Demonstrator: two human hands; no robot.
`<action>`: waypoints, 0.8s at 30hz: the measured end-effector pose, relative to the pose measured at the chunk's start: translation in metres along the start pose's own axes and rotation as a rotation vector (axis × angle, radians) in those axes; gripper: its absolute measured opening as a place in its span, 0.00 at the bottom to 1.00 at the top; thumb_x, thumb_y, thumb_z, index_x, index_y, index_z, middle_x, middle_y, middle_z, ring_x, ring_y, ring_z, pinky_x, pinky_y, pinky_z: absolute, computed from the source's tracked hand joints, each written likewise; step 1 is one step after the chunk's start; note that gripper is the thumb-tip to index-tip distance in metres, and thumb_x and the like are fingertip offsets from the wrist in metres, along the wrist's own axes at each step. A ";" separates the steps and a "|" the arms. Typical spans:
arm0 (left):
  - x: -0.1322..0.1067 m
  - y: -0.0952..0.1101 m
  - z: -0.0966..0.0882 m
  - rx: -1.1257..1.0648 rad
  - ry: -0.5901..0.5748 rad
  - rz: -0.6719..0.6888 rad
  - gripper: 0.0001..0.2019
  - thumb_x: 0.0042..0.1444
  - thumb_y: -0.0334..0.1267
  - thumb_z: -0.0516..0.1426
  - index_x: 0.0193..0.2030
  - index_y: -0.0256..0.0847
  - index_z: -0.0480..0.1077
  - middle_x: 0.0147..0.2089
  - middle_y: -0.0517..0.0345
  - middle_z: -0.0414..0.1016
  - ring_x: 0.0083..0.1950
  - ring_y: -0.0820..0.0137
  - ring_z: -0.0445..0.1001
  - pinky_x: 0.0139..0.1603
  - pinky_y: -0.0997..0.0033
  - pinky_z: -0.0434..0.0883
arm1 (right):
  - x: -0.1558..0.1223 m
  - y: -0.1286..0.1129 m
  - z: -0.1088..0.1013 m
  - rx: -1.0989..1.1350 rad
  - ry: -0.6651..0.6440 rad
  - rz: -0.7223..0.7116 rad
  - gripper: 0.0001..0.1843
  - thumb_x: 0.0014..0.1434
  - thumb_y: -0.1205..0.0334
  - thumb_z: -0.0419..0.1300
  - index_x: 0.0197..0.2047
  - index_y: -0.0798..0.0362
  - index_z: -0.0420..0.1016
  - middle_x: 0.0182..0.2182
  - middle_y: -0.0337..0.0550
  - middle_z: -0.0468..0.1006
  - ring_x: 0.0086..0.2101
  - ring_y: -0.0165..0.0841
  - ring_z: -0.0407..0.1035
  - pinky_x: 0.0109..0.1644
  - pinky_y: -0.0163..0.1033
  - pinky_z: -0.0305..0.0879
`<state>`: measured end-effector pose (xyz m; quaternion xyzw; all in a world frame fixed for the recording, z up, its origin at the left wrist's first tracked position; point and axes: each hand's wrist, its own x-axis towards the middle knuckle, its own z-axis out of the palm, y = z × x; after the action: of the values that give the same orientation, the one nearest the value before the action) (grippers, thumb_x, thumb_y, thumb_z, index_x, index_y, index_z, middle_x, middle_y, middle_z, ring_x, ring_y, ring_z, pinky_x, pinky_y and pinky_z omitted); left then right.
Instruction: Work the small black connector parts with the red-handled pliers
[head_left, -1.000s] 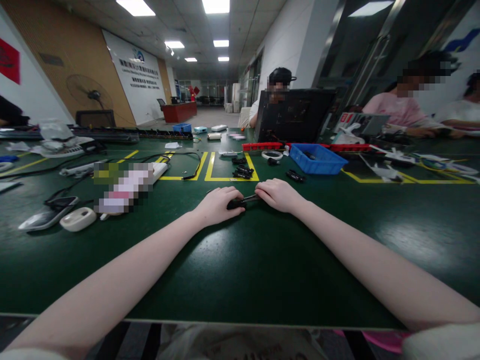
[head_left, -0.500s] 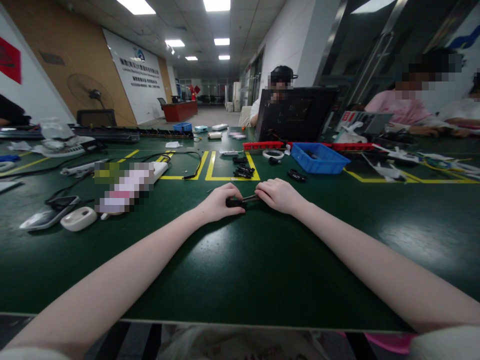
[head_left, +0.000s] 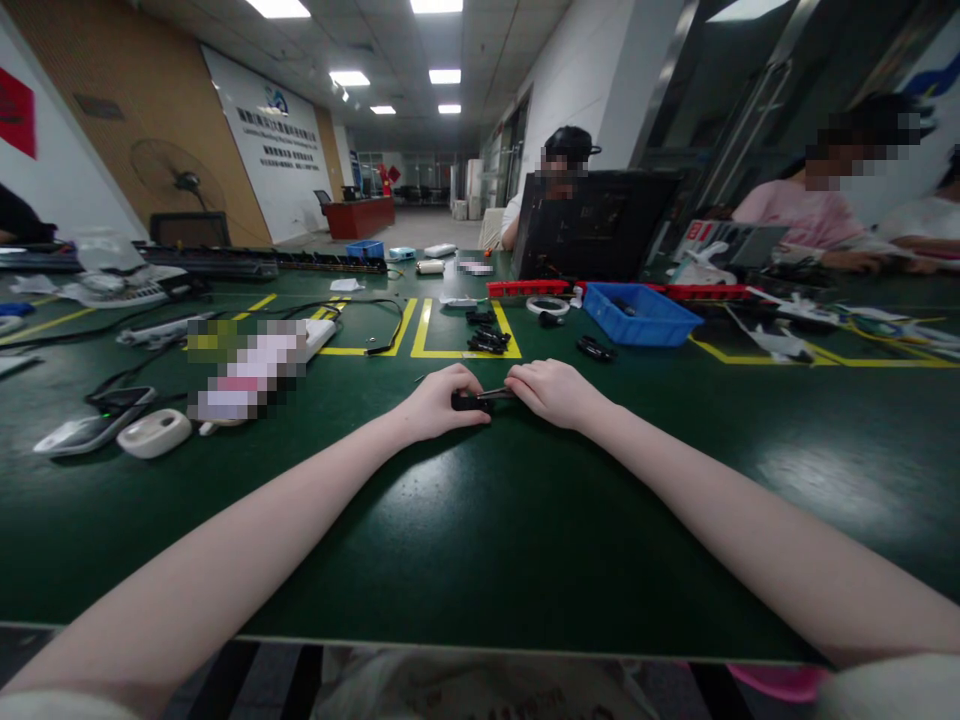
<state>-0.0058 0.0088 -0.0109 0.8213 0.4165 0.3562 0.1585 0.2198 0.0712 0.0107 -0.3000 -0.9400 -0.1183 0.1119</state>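
My left hand is closed around a small black plastic part, pinching it between thumb and fingers just above the green table. Much of the part is hidden by the fingers. My right hand grips slim metal tweezers, whose tips touch or nearly touch the right end of the black part. Beyond my hands, several similar black parts lie in a pile inside a yellow taped rectangle. Another small cluster of black parts rests to the right of that rectangle.
A blue bin stands at back right, near a red strip and a white cable coil. To the left lie a white power strip, a beige case and a phone-like device. Other people sit across the table.
My right hand has shifted slightly left, bringing the tweezers closer to the black part. My left hand keeps its hold in nearly the same place. The view has tilted a little.
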 end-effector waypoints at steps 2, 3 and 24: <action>0.000 0.000 0.000 0.004 0.001 -0.006 0.12 0.50 0.40 0.68 0.37 0.38 0.73 0.43 0.53 0.74 0.44 0.64 0.74 0.47 0.62 0.71 | -0.001 0.000 -0.001 -0.004 0.004 0.004 0.20 0.72 0.56 0.43 0.39 0.55 0.72 0.33 0.48 0.79 0.34 0.37 0.71 0.38 0.39 0.54; 0.000 0.000 0.000 0.006 0.001 -0.008 0.12 0.50 0.40 0.68 0.37 0.38 0.73 0.42 0.53 0.74 0.44 0.64 0.73 0.47 0.62 0.71 | -0.001 0.000 -0.001 -0.006 0.008 0.005 0.20 0.72 0.56 0.43 0.39 0.55 0.72 0.33 0.49 0.79 0.34 0.37 0.70 0.39 0.40 0.54; -0.001 0.009 -0.001 0.018 -0.025 -0.070 0.12 0.55 0.43 0.64 0.42 0.39 0.73 0.41 0.57 0.76 0.42 0.65 0.74 0.44 0.66 0.70 | -0.002 0.000 0.000 0.029 0.045 0.011 0.19 0.72 0.57 0.43 0.40 0.55 0.72 0.33 0.49 0.79 0.35 0.38 0.71 0.39 0.40 0.55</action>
<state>-0.0019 0.0028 -0.0057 0.8119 0.4463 0.3365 0.1684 0.2210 0.0701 0.0100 -0.3008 -0.9371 -0.1110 0.1380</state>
